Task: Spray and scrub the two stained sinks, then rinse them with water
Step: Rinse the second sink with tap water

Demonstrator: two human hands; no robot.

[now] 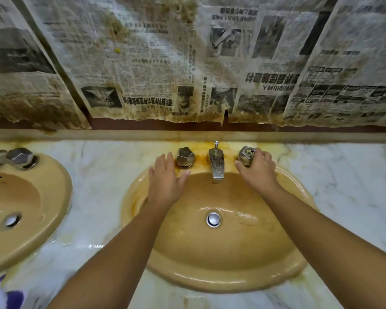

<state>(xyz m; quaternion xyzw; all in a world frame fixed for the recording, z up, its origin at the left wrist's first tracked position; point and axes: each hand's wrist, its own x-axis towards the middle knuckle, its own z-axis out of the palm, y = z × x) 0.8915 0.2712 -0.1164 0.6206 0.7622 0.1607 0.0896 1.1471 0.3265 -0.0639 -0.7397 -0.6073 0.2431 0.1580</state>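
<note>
Sink (pixel 221 279), spout (pixel 217 163), left knob (pixel 185 157), right knob (pixel 245 155); newspaper (pixel 154 70) behind.

1. A washroom: two tan oval basins, the right sink (pixel 187 279) at centre frame and the left sink (pixel 42 219) at the left edge, sit sunk in one white veined marble counter (pixel 103 166).
2. Behind the centre basin, a metal spout (pixel 216 163) stands between a left handle (pixel 185 157) and a right handle (pixel 245 155); a chrome drain (pixel 213 219) lies at its bottom.
3. Stained, torn newspaper (pixel 154 63) covers the wall across the top of the frame; yellow-brown marks ring the taps.
</note>
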